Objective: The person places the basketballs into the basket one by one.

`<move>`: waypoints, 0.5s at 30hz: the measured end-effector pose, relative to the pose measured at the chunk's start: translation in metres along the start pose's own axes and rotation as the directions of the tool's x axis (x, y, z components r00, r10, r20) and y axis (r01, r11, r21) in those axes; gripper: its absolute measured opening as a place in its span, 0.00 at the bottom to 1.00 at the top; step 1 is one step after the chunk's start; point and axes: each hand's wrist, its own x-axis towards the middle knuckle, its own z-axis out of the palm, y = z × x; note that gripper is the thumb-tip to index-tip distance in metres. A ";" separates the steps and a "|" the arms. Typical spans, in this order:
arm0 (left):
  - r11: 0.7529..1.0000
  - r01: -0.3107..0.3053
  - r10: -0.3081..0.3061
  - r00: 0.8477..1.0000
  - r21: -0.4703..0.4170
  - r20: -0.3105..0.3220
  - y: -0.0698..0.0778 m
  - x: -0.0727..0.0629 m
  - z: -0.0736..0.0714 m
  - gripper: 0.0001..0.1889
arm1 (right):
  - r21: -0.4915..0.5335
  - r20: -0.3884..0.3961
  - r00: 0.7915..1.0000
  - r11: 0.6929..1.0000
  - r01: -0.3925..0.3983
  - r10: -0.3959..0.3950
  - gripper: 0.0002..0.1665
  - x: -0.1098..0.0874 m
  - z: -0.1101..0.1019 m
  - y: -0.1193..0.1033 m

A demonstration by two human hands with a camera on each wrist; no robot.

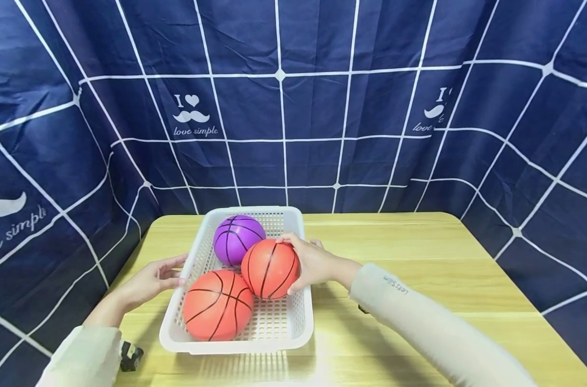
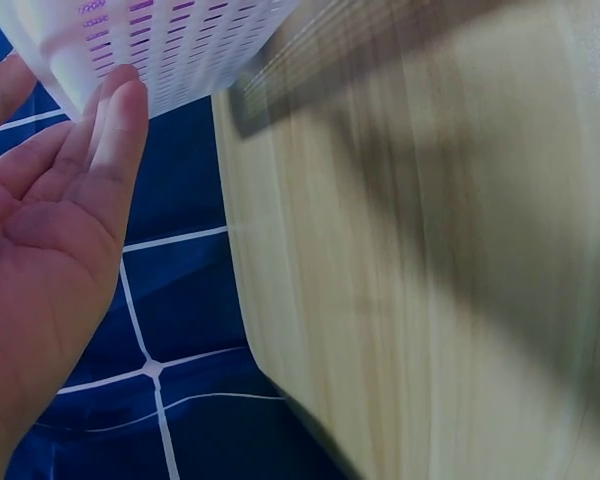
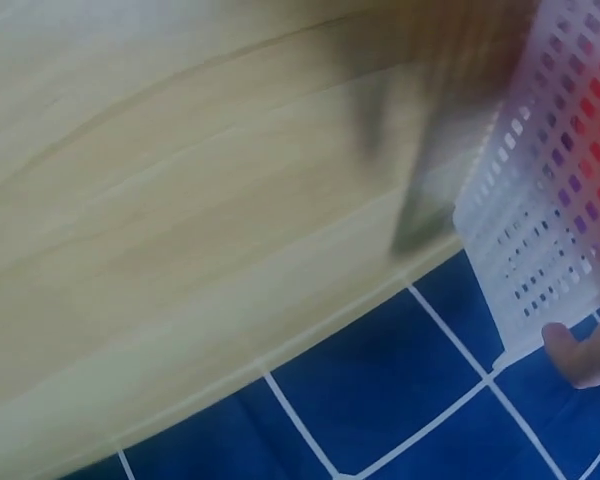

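Note:
A white perforated basket point(image 1: 299, 322) stands on the table with three balls in it. A purple basketball point(image 1: 236, 236) lies at the back, and an orange basketball point(image 1: 218, 309) at the front left. My right hand point(image 1: 317, 263) grips a second orange basketball point(image 1: 270, 269) from its right side, by the basket's right rim; one finger point(image 3: 570, 355) shows outside the basket. At the left rim, my left hand point(image 1: 150, 277) touches the basket with its thumb and nearly straight fingers. In the left wrist view, these fingers point(image 2: 115, 130) lie against the outer wall.
The wooden table point(image 1: 400, 242) extends to the right of the basket. Dark blue cloth point(image 1: 313, 107) with white grid lines hangs behind and on both sides. A small black object point(image 1: 130, 356) shows by the left sleeve.

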 end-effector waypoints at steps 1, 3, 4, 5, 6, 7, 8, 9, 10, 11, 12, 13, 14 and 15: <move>1.000 0.003 -0.003 1.000 0.005 0.000 0.000 0.000 -0.001 0.34 | 0.010 0.004 1.000 1.000 0.004 -0.004 0.64 0.000 -0.001 0.000; 1.000 0.009 -0.009 1.000 0.017 0.007 0.001 0.002 -0.002 0.34 | 0.030 0.017 1.000 1.000 -0.001 0.000 0.64 0.001 -0.003 0.001; 1.000 0.010 -0.010 1.000 0.023 0.012 0.001 0.002 -0.003 0.34 | 0.034 0.020 1.000 0.999 -0.002 0.001 0.65 0.001 -0.003 0.001; 0.999 0.015 -0.015 1.000 0.028 0.016 0.001 0.002 -0.003 0.35 | 0.042 0.024 1.000 0.999 -0.003 0.002 0.65 0.001 -0.004 0.001; 0.999 0.020 -0.021 1.000 0.031 0.019 0.001 0.002 -0.004 0.35 | 0.054 0.026 1.000 0.999 -0.001 0.000 0.64 0.001 -0.005 0.001; 0.999 0.024 -0.025 0.999 0.034 0.025 0.002 0.002 -0.004 0.35 | 0.062 0.027 1.000 0.998 0.003 -0.005 0.64 0.002 -0.006 0.001; 0.999 0.029 -0.030 0.999 0.039 0.029 0.002 0.002 -0.005 0.35 | 0.074 0.028 1.000 0.997 0.008 -0.011 0.64 0.002 -0.007 0.000; 0.999 0.030 -0.032 0.999 0.043 0.035 0.002 0.002 -0.005 0.36 | 0.085 0.027 1.000 0.996 0.013 -0.015 0.64 0.002 -0.008 0.000; 0.998 0.034 -0.036 0.999 0.047 0.039 0.003 0.003 -0.006 0.36 | 0.093 0.028 1.000 0.996 0.011 -0.013 0.64 0.002 -0.009 0.000; 0.998 0.040 -0.042 0.998 0.051 0.042 0.003 0.003 -0.007 0.36 | 0.109 0.030 0.999 0.994 0.007 -0.010 0.64 0.002 -0.011 -0.001; 0.997 0.045 -0.048 0.998 0.059 0.045 0.005 0.003 -0.008 0.36 | 0.133 0.029 1.000 0.991 0.007 -0.011 0.64 0.002 -0.013 -0.001; 0.996 0.055 -0.058 0.997 0.073 0.043 0.006 0.003 -0.009 0.36 | 0.154 0.029 1.000 0.988 0.003 -0.007 0.64 0.002 -0.015 -0.001; 0.993 0.067 -0.071 0.997 0.094 0.036 0.009 0.003 -0.010 0.35 | 0.182 0.026 1.000 0.983 -0.005 0.001 0.63 0.002 -0.018 -0.002; 0.990 0.075 -0.079 0.996 0.122 0.030 0.012 0.004 -0.011 0.35 | 0.210 0.020 1.000 0.978 -0.016 0.012 0.63 0.001 -0.021 -0.002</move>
